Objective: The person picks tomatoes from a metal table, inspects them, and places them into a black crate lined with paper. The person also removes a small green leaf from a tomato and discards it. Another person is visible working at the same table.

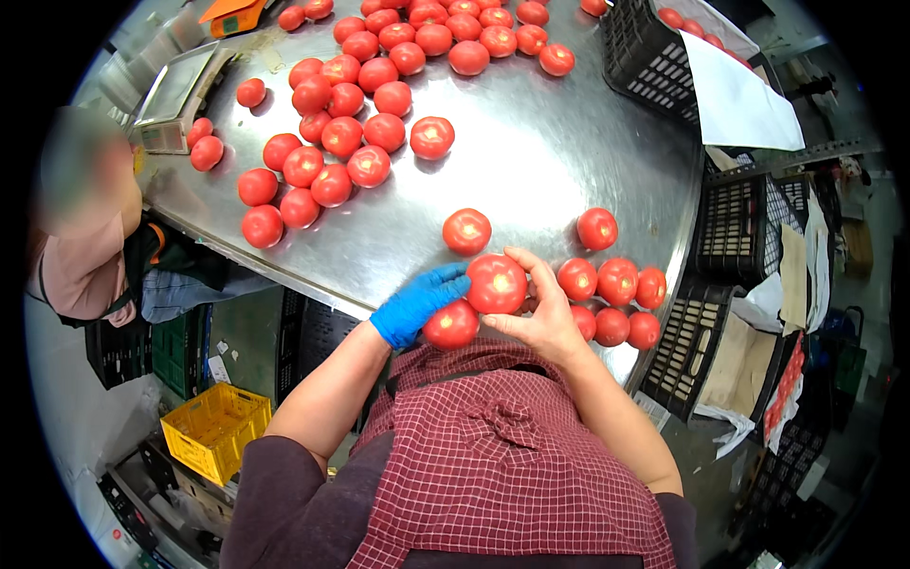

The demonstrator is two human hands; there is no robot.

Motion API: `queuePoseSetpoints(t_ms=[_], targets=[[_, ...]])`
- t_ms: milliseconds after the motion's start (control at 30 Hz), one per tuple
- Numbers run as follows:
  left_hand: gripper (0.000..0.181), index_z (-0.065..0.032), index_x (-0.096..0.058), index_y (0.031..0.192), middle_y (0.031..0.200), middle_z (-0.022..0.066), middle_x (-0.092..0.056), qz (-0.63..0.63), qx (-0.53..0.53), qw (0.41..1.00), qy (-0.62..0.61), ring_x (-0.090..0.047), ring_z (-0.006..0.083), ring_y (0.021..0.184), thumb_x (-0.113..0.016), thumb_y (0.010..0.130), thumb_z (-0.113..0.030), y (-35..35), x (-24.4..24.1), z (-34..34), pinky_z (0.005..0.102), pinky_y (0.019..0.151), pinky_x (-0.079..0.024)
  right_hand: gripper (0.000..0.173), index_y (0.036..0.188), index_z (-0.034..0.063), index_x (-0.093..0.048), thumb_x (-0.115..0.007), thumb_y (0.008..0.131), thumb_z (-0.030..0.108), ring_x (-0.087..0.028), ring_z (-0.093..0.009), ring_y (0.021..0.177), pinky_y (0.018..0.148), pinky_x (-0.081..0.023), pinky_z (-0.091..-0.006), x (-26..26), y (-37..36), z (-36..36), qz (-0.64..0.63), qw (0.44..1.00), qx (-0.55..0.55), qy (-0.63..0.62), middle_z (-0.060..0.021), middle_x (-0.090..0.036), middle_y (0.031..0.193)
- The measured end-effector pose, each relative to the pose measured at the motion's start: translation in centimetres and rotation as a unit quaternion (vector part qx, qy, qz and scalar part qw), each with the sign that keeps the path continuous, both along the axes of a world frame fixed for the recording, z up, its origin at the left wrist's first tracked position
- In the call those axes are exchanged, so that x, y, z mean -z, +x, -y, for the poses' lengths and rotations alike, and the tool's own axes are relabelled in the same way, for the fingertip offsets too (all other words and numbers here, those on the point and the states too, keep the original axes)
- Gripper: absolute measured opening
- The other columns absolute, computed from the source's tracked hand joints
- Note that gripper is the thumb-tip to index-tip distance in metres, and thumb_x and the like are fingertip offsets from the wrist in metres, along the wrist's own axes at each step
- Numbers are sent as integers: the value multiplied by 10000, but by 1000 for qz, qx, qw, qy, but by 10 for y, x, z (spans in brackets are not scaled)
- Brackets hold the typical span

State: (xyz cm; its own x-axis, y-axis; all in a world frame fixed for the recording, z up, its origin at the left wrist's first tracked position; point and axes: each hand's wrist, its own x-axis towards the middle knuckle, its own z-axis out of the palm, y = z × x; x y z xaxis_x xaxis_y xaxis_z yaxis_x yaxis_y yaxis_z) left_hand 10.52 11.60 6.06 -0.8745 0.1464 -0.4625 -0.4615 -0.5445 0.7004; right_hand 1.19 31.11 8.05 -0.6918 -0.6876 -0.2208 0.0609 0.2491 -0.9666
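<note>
My left hand (pixel 426 299), in a blue glove, closes around a red tomato (pixel 451 324) near the table's front edge. My bare right hand (pixel 544 309) grips a larger tomato (pixel 498 283) between thumb and fingers; the gloved fingertips touch its left side. Just beyond lies a single tomato (pixel 466 231). To the right of my right hand, several tomatoes (pixel 617 282) form short rows, with one more tomato (pixel 597 228) behind them. A big loose group of tomatoes (pixel 343 136) spreads over the far left of the steel table (pixel 519 149).
A scale (pixel 178 99) and an orange device (pixel 231 16) stand at the table's left. A black crate (pixel 650 60) with tomatoes and white paper is at the far right. More black crates (pixel 732 227) line the right side. A person (pixel 92 249) stands at left, above a yellow crate (pixel 217 430).
</note>
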Motion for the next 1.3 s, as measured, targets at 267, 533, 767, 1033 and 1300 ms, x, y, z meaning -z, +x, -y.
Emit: queuePoseSetpoints(t_ms=[267,533,767,1033,1300], targets=[[565,-7,-499,1345,1252,97,-592,14,20,1000,-9,-571,169,1126,-680,897,-301,9,10,0,328,995,-461,963,1467,95,-352,-867,654,133,-570,-238,1049,853,-525,-359,-20,5,11,-162,983,-63,54,-146,-453,1336],[602,-22,-503,1343,1234,86,-591,34,-216,970,-106,-599,194,1089,-687,878,-357,10,36,101,351,934,-510,744,1491,71,-252,-603,851,-71,-554,-128,1000,846,-469,-261,-120,-59,9,-332,888,254,-189,-105,-398,1399],[569,-58,-562,1299,1212,156,-633,35,-343,938,-47,-621,288,1100,-656,877,-429,-23,28,228,444,953,-517,264,1065,44,-675,-688,847,192,-665,-239,947,848,-525,-347,-45,-4,-35,-140,974,-162,73,-130,-683,1032],[566,17,-569,1242,1100,112,-636,18,-240,857,-456,-615,214,931,-748,813,-305,-83,67,339,388,808,-529,389,982,-3,-688,-558,908,356,-651,-380,908,810,-504,-454,-49,18,-84,-81,935,-251,236,-229,-683,960],[425,36,-630,1121,1048,144,-656,-233,-68,728,-642,-605,193,960,-648,896,-324,-149,4,86,383,831,-498,336,931,-40,-709,-552,806,230,-653,-382,890,775,-505,-495,12,27,-61,-123,933,-304,151,-269,-681,938]])
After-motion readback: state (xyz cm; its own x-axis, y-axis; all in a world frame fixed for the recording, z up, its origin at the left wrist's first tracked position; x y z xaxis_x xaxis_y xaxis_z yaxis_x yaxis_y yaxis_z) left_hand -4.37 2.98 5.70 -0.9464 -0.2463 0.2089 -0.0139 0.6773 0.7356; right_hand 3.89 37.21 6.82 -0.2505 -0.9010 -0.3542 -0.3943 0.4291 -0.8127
